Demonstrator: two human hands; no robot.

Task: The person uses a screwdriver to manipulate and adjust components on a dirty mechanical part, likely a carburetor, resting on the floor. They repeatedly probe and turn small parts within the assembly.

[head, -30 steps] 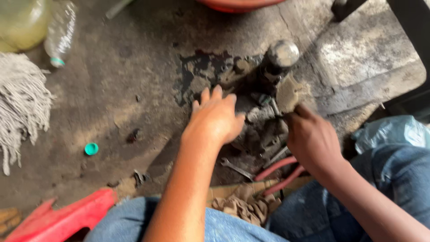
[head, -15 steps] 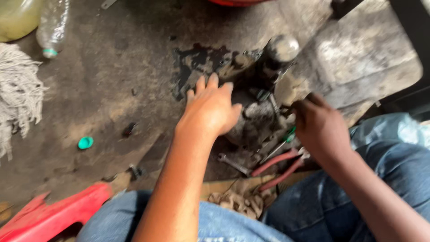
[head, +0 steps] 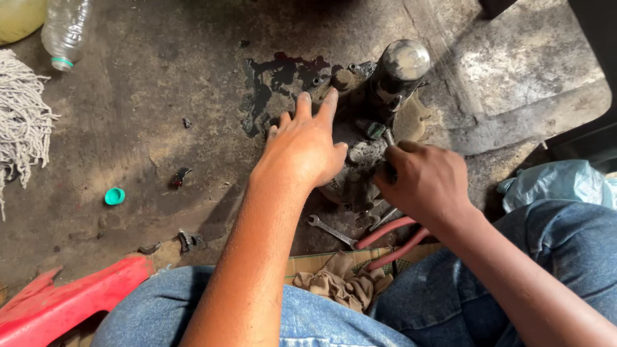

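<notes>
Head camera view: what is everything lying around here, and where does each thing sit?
greasy metal part: one, dark grey, floor centre, under both hands
cylinder: one, black with silver cap, upright behind the part
oil stain: one, black, floor
spanner: one, silver, below the part
pliers: one, red handles, near the spanner
rag: one, tan, near the knees
bottle cap: one, teal, left floor
plastic bottle: one, clear, top left
mop: one, white, left edge
left hand: flat on the part
right hand: closed around a thin tool
</notes>
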